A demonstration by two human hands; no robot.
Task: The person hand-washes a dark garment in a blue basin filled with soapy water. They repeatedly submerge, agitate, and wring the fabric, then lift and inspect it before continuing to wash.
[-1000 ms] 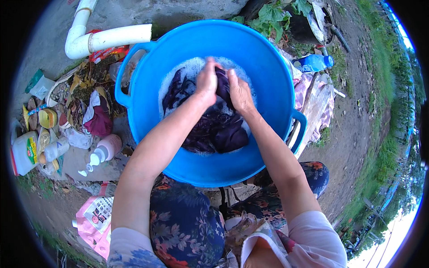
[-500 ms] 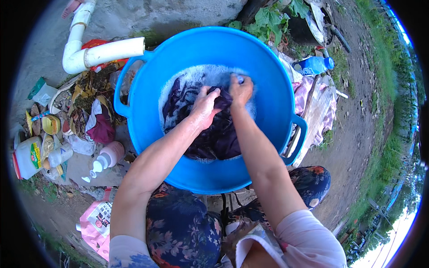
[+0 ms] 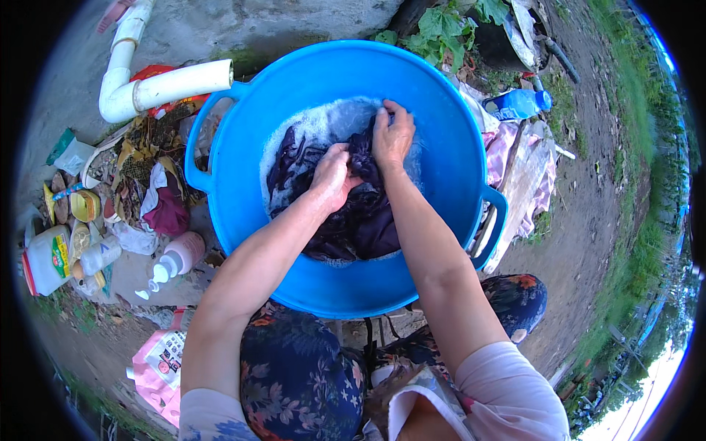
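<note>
Dark wet garment (image 3: 360,220) bunched under both hands (soapy water), blue tub (image 3: 441,242)

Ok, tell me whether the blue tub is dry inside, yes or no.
No: the blue tub holds sudsy water, and both the left hand and the right hand grip a soaked dark garment in it.

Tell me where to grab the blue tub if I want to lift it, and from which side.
Take the blue tub by its two loop handles, the left handle and the right handle, one hand on each, coming in from the sides. They stick out from opposite points of the rim. The tub holds sudsy water and dark cloth, so it likely needs an even, level lift.
</note>
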